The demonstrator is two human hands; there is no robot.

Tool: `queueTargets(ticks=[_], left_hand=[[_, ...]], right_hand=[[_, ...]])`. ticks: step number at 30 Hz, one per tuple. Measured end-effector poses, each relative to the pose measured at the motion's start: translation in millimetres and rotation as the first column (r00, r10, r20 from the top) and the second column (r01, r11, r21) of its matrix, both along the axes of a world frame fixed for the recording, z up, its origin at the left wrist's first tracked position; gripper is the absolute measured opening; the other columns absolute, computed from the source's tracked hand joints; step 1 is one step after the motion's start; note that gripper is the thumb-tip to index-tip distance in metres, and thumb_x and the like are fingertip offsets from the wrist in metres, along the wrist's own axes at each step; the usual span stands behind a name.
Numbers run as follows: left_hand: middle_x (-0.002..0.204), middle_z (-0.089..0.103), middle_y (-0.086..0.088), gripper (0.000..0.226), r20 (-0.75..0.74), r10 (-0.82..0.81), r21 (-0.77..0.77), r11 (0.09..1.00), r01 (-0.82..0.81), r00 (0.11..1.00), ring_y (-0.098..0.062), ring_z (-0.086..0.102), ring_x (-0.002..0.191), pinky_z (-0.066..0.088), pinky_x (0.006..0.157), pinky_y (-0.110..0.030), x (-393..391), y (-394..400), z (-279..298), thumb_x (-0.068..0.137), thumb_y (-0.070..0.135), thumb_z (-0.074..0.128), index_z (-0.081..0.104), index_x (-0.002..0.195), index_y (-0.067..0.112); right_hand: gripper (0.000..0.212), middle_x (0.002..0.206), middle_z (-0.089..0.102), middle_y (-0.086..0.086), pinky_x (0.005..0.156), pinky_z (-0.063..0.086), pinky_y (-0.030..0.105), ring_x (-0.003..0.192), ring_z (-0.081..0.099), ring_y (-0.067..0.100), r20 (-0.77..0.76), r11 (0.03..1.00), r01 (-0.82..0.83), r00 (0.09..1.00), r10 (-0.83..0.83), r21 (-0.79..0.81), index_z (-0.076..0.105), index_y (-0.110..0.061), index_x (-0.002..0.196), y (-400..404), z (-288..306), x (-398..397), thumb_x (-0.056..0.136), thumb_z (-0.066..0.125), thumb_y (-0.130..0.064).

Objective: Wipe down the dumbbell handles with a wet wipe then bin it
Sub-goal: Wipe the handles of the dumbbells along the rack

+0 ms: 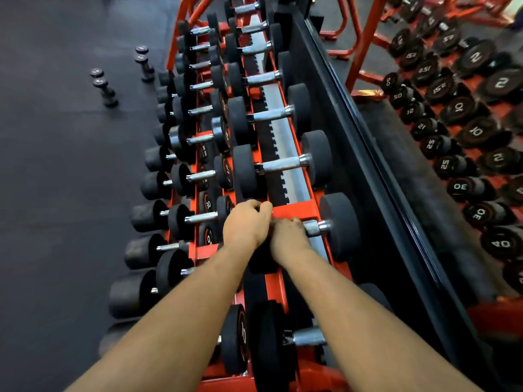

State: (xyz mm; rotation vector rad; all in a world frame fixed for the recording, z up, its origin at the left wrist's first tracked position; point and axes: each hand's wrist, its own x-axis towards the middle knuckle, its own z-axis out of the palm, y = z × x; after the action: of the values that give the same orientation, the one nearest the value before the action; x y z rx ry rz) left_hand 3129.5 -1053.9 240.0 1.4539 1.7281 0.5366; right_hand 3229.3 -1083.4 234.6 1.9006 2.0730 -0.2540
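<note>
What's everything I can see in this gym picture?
Dumbbell rack: one, orange, tiered, running up the middle.
Racked dumbbells: many, black ends with silver handles, in rows on every tier.
Loose dumbbells: two small pairs, dark, standing on the floor at upper left.
Floor: dark rubber, left side.
Mirror: one, dark frame, right of the rack, reflecting numbered dumbbell ends.
Wet wipe: not visible.
Left hand: curled at the rack's front edge; contents hidden.
Right hand: wrapped over the handle of the top-tier dumbbell closest to the hands, blurred.
</note>
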Motion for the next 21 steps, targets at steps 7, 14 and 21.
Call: queueTargets(ticks=[7,14,21], left_hand=[[0.077,0.063,0.004,0.026,0.009,0.011,0.023,1.000,-0.011,1.000,-0.024,0.060,0.082,0.041,0.069,-0.033,0.0,-0.7,-3.4,0.092,0.042,0.045,0.061,0.076,0.028],[0.098,0.072,0.002,0.040,-0.007,0.003,0.030,1.000,-0.003,1.000,-0.026,0.063,0.092,0.050,0.079,-0.036,-0.1,1.2,-6.3,0.086,0.049,0.042,0.075,0.098,0.029],[0.101,0.072,0.004,0.045,0.022,0.000,0.024,1.000,0.000,1.000,-0.022,0.062,0.091,0.047,0.076,-0.034,-0.2,1.6,-10.4,0.085,0.050,0.040,0.076,0.101,0.028]], right_hand=[[0.044,0.125,0.054,0.011,0.119,0.009,0.065,0.127,0.045,0.030,0.146,0.985,-0.020,0.989,-0.005,0.171,0.049,-0.012,0.134,-47.2,-6.7,-2.3,0.093,0.035,-0.012],[0.024,0.115,0.068,0.000,0.105,0.042,0.046,0.110,0.064,0.026,0.056,0.982,-0.020,0.998,0.031,-0.190,0.060,-0.026,0.107,15.4,12.6,-1.6,0.092,0.049,-0.011],[0.054,0.156,0.034,0.016,0.111,0.000,0.076,0.152,0.011,0.038,0.157,0.974,0.046,0.984,-0.083,0.223,0.037,-0.009,0.149,-56.2,-10.4,0.1,0.095,0.041,-0.013]])
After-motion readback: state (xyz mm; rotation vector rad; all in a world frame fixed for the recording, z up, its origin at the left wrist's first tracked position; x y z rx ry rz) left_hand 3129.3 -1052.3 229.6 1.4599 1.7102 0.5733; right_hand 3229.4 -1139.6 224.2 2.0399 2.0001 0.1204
